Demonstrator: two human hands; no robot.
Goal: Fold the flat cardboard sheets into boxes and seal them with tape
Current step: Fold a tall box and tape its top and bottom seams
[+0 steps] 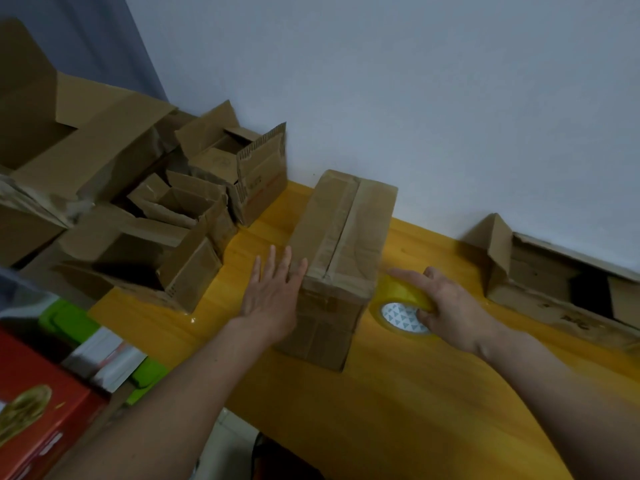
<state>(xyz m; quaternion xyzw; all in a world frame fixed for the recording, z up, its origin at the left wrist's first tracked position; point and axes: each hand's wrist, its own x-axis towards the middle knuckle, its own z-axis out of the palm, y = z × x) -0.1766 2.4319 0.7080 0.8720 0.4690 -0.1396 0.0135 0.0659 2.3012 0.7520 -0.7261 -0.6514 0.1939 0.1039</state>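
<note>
yellow table (pixel 398 393): taped box (pixel 341 237), tape roll (pixel 401 306), open boxes (pixel 166 244).

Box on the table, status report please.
Left hand flat against taped box. Right hand grips tape roll beside it. Nothing in the way.

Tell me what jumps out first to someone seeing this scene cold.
The taped cardboard box in the middle of the yellow table, with the left hand flat against its side. Right beside it, the right hand grips a yellow tape roll. Open boxes pile up at left.
</note>
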